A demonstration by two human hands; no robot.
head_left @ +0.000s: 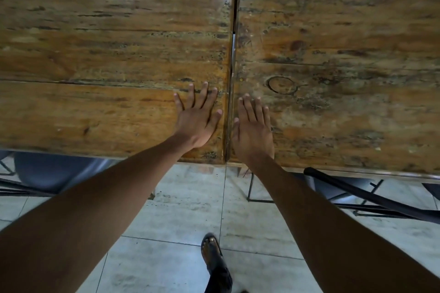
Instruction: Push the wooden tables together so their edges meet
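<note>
Two worn wooden tables fill the upper view, the left table [100, 59] and the right table [345, 54]. Their inner edges run side by side with only a thin dark seam [232, 54] between them. My left hand [198, 119] lies flat, fingers spread, on the left table's near right corner. My right hand [253, 128] lies flat on the right table's near left corner, just across the seam. Neither hand holds anything.
A dark blue chair [54, 171] is tucked under the left table. Another chair with a black frame [371, 192] stands under the right table. Pale floor tiles [181, 216] lie below, and my sandalled foot [215, 259] stands near the bottom centre.
</note>
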